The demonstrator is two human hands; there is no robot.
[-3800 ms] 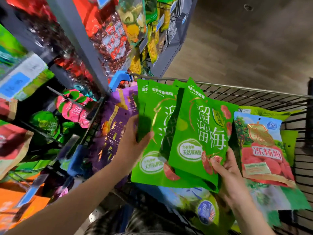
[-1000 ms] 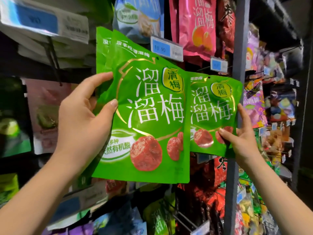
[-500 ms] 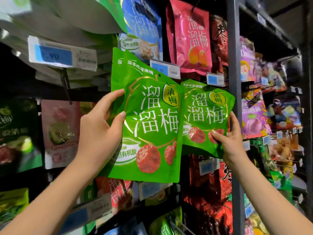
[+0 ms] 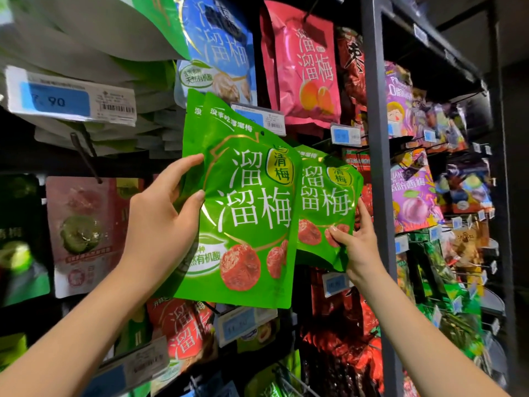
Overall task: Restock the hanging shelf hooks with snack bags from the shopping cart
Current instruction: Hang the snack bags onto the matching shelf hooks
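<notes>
My left hand grips a stack of two or more green plum snack bags by the left edge, thumb on the front, held up in front of the hanging shelf. My right hand pinches the lower right corner of another green bag of the same kind, which sits further back, partly hidden behind the left stack, close to the shelf hooks. Its top edge is hidden, so whether it hangs on a hook cannot be told. The shopping cart is out of view.
Hooks hold a blue bag, a pink bag, red bags below and a pale pink bag at left. Price tags stick out on hook ends. A dark upright post divides the shelf bays.
Both hands rose from the cart to the shelf with the green bags. Over the last second the right hand's bag has moved deeper toward the hooks, behind the left stack.
</notes>
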